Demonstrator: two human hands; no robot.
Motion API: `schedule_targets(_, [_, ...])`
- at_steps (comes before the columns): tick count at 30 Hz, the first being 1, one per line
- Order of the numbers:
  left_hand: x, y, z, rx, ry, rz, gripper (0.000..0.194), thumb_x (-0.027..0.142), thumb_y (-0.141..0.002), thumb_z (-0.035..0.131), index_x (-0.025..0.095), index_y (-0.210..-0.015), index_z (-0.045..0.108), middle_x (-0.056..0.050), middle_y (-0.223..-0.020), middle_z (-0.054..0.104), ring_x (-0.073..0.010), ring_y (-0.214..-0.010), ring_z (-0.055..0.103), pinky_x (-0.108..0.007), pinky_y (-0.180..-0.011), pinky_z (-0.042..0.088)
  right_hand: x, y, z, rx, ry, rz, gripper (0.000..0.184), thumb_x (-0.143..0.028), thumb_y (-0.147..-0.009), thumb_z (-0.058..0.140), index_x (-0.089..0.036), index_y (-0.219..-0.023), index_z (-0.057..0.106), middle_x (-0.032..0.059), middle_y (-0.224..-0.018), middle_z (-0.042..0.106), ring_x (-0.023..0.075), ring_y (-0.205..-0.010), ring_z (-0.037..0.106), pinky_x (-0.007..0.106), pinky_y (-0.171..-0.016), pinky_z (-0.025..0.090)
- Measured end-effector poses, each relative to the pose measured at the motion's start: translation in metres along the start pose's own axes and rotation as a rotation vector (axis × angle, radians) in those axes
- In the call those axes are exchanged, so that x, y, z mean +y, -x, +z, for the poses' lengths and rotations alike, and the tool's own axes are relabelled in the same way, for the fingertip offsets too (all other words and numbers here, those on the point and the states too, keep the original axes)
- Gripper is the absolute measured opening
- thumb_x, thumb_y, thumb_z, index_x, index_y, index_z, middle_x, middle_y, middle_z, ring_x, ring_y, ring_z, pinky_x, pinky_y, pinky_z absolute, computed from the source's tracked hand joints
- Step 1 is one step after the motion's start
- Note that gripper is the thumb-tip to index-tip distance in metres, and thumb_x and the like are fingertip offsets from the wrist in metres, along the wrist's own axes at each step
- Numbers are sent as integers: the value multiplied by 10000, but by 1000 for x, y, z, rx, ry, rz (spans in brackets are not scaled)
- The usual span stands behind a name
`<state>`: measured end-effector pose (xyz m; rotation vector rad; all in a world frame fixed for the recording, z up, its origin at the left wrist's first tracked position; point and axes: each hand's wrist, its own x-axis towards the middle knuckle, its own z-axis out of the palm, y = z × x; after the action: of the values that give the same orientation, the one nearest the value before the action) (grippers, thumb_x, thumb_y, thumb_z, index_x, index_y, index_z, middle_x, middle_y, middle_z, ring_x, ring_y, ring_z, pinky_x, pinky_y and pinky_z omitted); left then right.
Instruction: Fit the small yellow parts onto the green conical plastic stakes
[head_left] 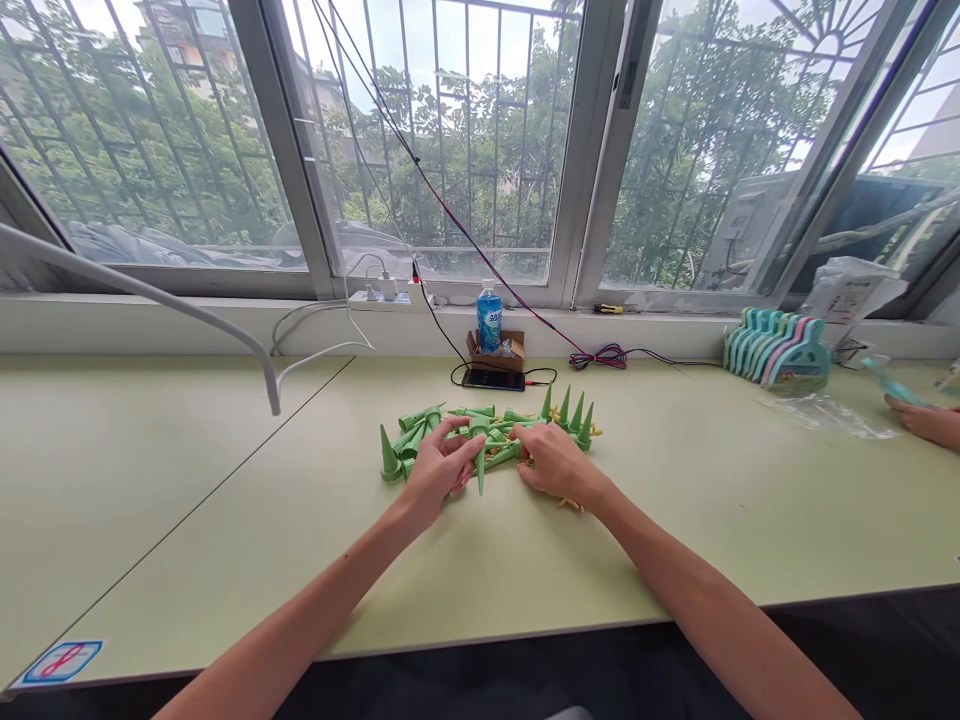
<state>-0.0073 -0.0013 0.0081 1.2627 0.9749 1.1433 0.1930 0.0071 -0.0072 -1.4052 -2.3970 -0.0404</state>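
My left hand (437,467) grips a green plastic plant watering spike (480,470) between thumb and fingers, its point aimed down. Curled at the right side of the pile, my right hand (553,460) has its fingertips down among the pieces; what they pinch, if anything, is hidden. Between and behind both hands lies a heap of green spikes (412,440), mostly on their sides. Several upright spikes (576,412) stand to the right of the heap, points up. Small yellow pieces (571,505) lie beside my right wrist, with others among the spikes.
Behind the pile are a phone (493,380) on a cable and a blue bottle (490,320) in a small cardboard box (510,362). Pastel hangers (780,348) stand at right, near another person's hand (926,420). A white curved tube (150,285) reaches in from the left.
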Motion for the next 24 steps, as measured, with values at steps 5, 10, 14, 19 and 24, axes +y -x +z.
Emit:
schedule_targets(5, [1, 1, 0, -5, -2, -2, 502, 424, -706, 792, 219, -1074, 520, 99, -495, 445, -60, -395, 351, -156, -350, 249, -2, -1, 0, 8, -29, 4, 246, -72, -793, 587, -154, -1024, 610, 49, -789, 664, 214, -808, 591, 313, -784, 399])
schedule_targets(10, [1, 2, 0, -2, 0, -6, 500, 422, -705, 791, 218, -1073, 521, 97, -489, 446, -64, -399, 350, -160, -350, 255, -4, -2, -2, 32, -69, 24, 175, -83, -826, 606, -154, -984, 633, 48, -768, 671, 212, -803, 589, 306, -760, 406])
schedule_targets(14, [0, 1, -1, 5, -2, 0, 495, 424, -705, 790, 221, -1067, 520, 101, -491, 444, -63, -401, 344, -158, -350, 254, -2, -2, -4, 82, -131, 50, 89, -121, -860, 600, -159, -927, 646, 47, -764, 666, 189, -766, 585, 276, -699, 399])
schedule_targets(19, [-3, -1, -2, -4, 0, 6, 486, 423, -717, 782, 225, -1070, 515, 101, -500, 447, -62, -408, 348, -157, -361, 253, 6, -1, -8, 157, -234, 62, 61, -159, -862, 595, -157, -826, 645, 19, -710, 635, 129, -643, 527, 237, -624, 367])
schedule_targets(24, [1, 2, 0, 2, -9, 8, 480, 420, -706, 787, 226, -1055, 520, 104, -503, 427, -63, -402, 346, -163, -368, 240, 14, 1, -19, 42, -325, 47, 155, -182, -802, 632, -146, -651, 638, -28, -565, 537, 88, -544, 439, 218, -564, 323])
